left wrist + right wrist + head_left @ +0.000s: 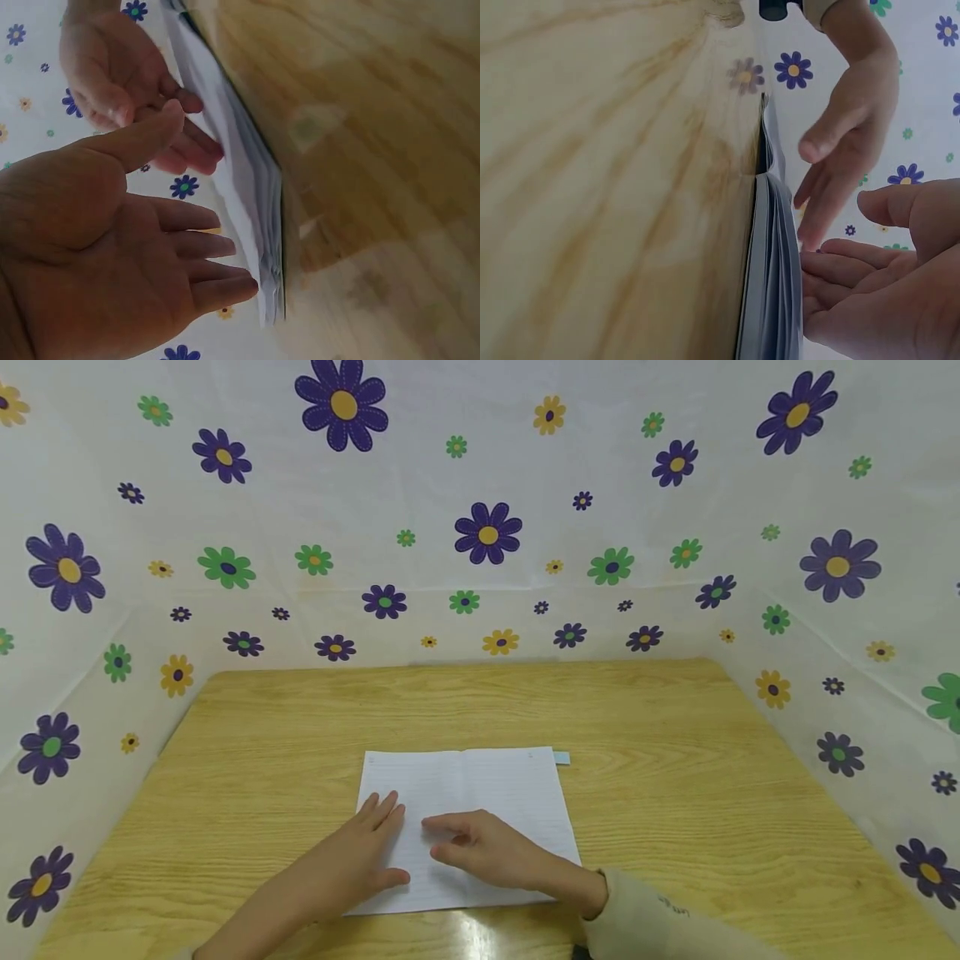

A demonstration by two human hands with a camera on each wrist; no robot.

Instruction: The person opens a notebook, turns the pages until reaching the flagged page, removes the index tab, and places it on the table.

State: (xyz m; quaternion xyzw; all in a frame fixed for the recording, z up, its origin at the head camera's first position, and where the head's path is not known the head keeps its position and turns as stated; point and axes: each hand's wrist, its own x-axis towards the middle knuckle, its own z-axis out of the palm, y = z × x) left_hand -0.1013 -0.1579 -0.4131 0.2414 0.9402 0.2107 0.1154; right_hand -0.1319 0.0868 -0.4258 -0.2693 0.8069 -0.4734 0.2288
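An open notebook (513, 797) with white ruled pages lies flat on the table, a pale blue tab (562, 758) sticking out at its upper right. My left hand (360, 856) rests on the left page, fingers straight and thumb spread towards the middle. Just right of the page fold, my right hand (491, 852) is held over the notebook with its index finger extended to the left. In the right wrist view, the fingertips of the right hand (900, 281) are at the page surface. Neither hand holds anything. The left wrist view shows the page edges (255, 187) side-on.
The wooden table (300, 718) extends around the notebook on all sides. White cloth (420, 485) printed with purple, green and yellow flowers hangs along the back and both sides. A small dark object (581, 952) shows at the bottom edge, by the right sleeve (652, 918).
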